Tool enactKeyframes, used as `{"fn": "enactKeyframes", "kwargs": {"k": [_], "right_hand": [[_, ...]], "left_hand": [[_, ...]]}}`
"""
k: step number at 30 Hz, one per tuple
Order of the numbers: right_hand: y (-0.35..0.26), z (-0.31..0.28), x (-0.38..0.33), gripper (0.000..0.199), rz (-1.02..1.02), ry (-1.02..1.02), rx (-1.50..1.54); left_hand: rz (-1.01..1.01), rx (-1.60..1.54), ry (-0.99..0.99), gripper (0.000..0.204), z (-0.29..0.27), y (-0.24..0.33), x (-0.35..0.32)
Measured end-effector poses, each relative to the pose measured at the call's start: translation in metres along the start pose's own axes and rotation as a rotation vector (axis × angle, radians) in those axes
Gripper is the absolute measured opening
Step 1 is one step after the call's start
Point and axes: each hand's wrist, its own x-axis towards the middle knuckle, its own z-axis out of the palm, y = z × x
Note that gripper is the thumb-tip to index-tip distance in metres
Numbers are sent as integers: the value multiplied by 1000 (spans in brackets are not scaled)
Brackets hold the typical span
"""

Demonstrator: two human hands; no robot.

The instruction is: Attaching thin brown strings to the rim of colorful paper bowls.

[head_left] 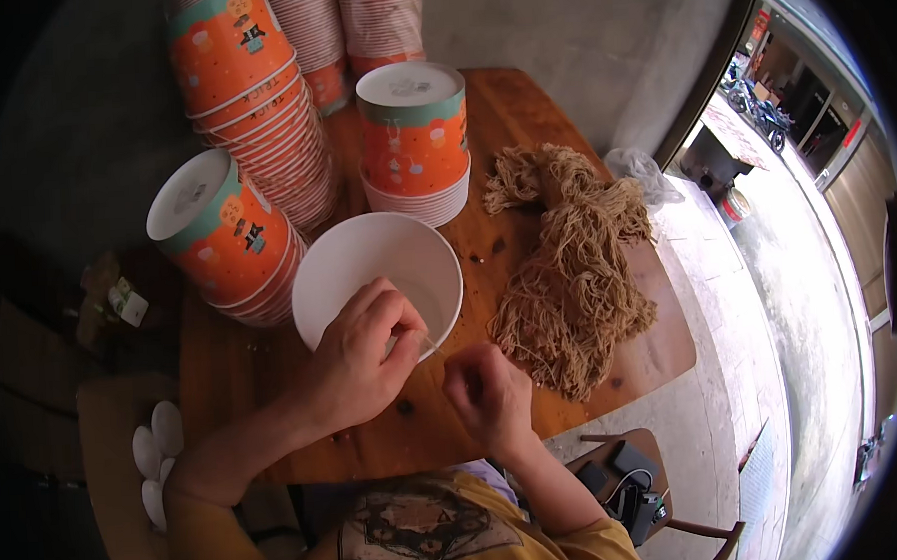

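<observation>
Centrally, strand [431,343] between left hand [367,359] and right hand [489,393], brown twine [578,274] rightward

Stacked cups [415,146] were orange w/ green band & cartoon figs, open cup [368,258] plain white inside, string bundle [578,274] tan, tabletop [376,451] orange-brown w/ dk spots, shirt [429,526] mustard w/ dk print.

Open table strip [480,279] between white bucket [343,260] and twine heap [578,274], orange buckets [418,151] beyond

Head-worn fisheye view, facing down, near above table [425,436]
</observation>
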Motion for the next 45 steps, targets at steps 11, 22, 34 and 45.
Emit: {"fn": "enactKeyframes", "kwargs": {"k": [11,22,34,45], "right_hand": [[-22,-59,30,9,122,-317,-28],[-25,-34,78,9,-356,-318,-241],[-30,-2,70,9,-277,-284,-197],[-19,9,88,12,-193,-209,-413]], "left_hand": [[-73,84,-66,20,-13,4,-14],[323,588,-65,20,-36,-9,-52],[-48,314,238,10,12,-4,-36],[41,267,186,22,-5,10,-51]]}}
